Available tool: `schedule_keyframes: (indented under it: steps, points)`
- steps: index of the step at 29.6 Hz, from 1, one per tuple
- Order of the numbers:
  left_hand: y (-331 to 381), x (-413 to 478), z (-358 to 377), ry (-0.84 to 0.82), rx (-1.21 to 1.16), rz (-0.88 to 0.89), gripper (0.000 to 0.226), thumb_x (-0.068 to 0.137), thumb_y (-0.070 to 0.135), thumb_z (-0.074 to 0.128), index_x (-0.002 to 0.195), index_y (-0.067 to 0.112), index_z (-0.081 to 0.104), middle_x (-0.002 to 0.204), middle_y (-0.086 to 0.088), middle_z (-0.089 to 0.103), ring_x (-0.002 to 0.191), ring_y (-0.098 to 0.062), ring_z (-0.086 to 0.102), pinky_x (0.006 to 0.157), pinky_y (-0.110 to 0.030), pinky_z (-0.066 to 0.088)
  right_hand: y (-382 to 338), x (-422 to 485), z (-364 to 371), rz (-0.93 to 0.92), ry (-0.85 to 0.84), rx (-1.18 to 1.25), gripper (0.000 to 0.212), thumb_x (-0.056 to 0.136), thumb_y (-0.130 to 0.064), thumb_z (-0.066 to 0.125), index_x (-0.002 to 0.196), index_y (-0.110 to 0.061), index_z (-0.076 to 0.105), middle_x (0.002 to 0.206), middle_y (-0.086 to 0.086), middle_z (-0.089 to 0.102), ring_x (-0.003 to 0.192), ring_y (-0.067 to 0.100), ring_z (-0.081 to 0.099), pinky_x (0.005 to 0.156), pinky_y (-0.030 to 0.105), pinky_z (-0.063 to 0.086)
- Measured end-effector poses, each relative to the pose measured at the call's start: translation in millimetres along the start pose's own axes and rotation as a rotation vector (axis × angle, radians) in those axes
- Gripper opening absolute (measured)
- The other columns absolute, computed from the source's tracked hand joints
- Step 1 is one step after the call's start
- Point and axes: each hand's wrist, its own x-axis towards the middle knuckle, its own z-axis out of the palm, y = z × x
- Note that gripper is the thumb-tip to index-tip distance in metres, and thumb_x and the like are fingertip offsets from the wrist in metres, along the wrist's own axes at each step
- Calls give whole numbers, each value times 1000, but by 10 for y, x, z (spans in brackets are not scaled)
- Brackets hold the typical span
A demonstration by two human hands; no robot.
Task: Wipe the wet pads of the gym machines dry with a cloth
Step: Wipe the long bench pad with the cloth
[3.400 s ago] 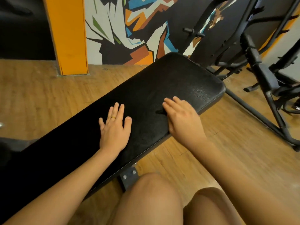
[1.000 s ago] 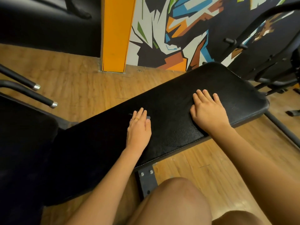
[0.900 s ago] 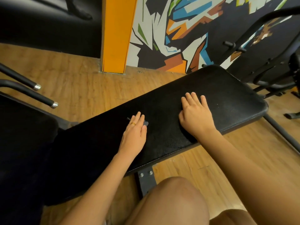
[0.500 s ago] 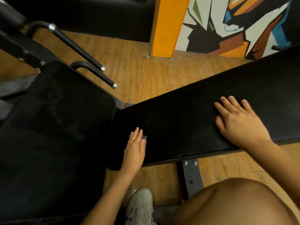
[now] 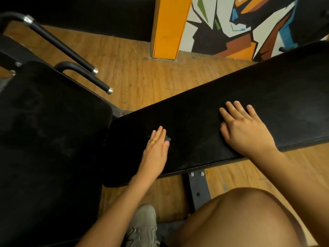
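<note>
Wiping seems midway: left hand (image 5: pixel 156 150), fingers straight and together, presses the cloth (image 5: pixel 167 139) on the bench pad (image 5: pixel 192 120), right hand (image 5: pixel 247 132) splayed flat on it; the seat pad (image 5: pixel 53 122) on the left is probably yet to do.

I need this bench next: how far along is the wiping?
Done: hard to judge; the long bench pad shows no visible droplets, only faint streaks toward its right end. In hand: the left hand presses a dark cloth, mostly hidden under its fingers, near the pad's left end; the right hand rests flat on it. Left: likely the seat pad, which neither hand touches.
</note>
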Motion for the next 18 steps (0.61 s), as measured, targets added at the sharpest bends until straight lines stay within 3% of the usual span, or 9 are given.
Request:
schedule_keyframes:
  steps: [6, 8, 13, 18]
  points:
    - [-413, 543, -320, -17, -9, -179, 53, 110, 31, 31, 160, 15, 22, 169, 1, 15, 155, -15, 7, 123, -37, 14, -4, -20, 6, 2, 5, 16, 67, 100, -43, 18, 153, -10, 42, 159, 17, 38, 151, 33, 28, 122, 53, 20]
    - [-439, 179, -250, -17, -20, -134, 53, 110, 32, 32, 161, 21, 20, 168, 8, 12, 155, -9, 5, 123, -38, 16, -5, -32, 3, 9, 11, 18, 67, 99, -43, 18, 152, -10, 43, 159, 17, 38, 151, 33, 29, 122, 53, 21]
    - [-514, -642, -139, -9, -31, -94, 52, 107, 39, 29, 156, 37, 10, 161, 28, 2, 149, 10, -3, 121, -23, 8, 3, -12, 10, -6, 21, 21, 65, 100, -42, 21, 151, -10, 44, 158, 18, 39, 150, 34, 31, 122, 54, 22]
    - [-716, 21, -234, 30, -31, -115, 52, 109, 34, 32, 159, 26, 21, 166, 13, 16, 153, -5, 6, 126, -39, 12, -10, -1, 40, -4, 43, -1, 63, 100, -40, 26, 148, -7, 48, 154, 21, 44, 146, 37, 36, 119, 57, 26]
